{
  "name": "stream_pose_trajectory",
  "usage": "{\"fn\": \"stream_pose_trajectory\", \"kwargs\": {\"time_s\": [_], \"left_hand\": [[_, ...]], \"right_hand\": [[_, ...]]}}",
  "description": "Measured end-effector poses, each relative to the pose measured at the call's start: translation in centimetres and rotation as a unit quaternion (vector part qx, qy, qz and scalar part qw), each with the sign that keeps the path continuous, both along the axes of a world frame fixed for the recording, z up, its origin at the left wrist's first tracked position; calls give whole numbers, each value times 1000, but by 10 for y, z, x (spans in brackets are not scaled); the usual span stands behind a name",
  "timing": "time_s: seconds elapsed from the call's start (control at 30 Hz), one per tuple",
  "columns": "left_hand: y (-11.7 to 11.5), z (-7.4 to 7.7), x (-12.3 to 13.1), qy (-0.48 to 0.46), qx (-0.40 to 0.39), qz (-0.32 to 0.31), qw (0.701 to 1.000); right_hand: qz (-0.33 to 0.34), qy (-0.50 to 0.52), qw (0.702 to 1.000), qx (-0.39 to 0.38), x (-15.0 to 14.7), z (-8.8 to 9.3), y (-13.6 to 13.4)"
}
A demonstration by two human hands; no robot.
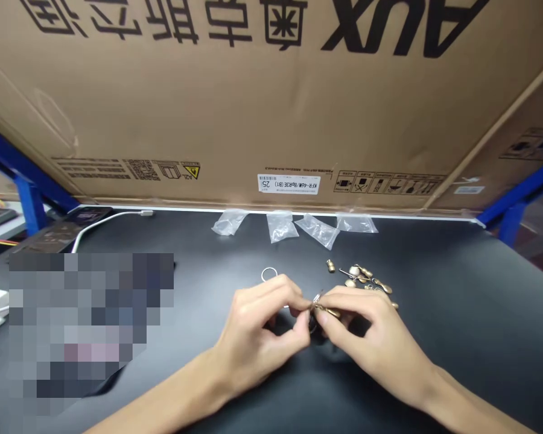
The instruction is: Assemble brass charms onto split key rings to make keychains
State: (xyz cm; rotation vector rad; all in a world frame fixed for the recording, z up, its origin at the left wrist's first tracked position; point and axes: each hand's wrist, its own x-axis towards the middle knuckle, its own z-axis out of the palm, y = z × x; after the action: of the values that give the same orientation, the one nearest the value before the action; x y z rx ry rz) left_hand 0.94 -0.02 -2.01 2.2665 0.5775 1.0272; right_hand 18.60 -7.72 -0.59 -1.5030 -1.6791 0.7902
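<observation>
My left hand [265,322] and my right hand [373,328] meet over the dark table, both with closed fingertips. Between them a small silvery metal ring [317,297] is pinched by the left hand. A brass-coloured charm [329,311] sticks out from the right fingertips, against the ring; whether it is threaded on cannot be made out. Something dark below the fingertips is mostly hidden. Beyond the left knuckles lies a loose key ring [268,269], partly covered. Past the right hand are several brass-coloured charms [382,286] and a separate small gourd-shaped brass piece [330,266].
Several clear plastic bags [282,226] lie along the table's back edge. Behind them stands a large cardboard box [253,114]. A white cable [104,219] and a dark phone-like slab [54,232] are at the left, near a blurred-out area. Blue metal posts [31,202] flank the table.
</observation>
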Motion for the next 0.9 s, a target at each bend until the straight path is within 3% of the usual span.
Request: {"fn": "stream_pose_trajectory", "kwargs": {"time_s": [0.13, 0.27, 0.37, 0.5, 0.67, 0.77, 0.9], "left_hand": [[3, 0, 0, 31, 158, 17, 987], [5, 0, 1, 49, 217, 43, 974], [6, -4, 1, 65, 218, 40, 973], [3, -10, 1, 41, 155, 52, 986], [-3, -11, 3, 21, 62, 52, 997], [-4, -11, 4, 41, 111, 62, 991], [-2, -11, 4, 74, 177, 62, 980]], "right_hand": [[1, 5, 1000, -2, 1, 0, -1], [-3, 5, 1000, -9, 0, -3, -1], [-11, -2, 1000, -6, -1, -3, 0], [-24, -31, 999, 19, -2, -3, 0], [-41, -99, 986, 127, -1, -8, -4], [-32, -121, 979, 159, -1, -11, -6], [-13, -61, 992, 109, -2, -7, -6]]}}
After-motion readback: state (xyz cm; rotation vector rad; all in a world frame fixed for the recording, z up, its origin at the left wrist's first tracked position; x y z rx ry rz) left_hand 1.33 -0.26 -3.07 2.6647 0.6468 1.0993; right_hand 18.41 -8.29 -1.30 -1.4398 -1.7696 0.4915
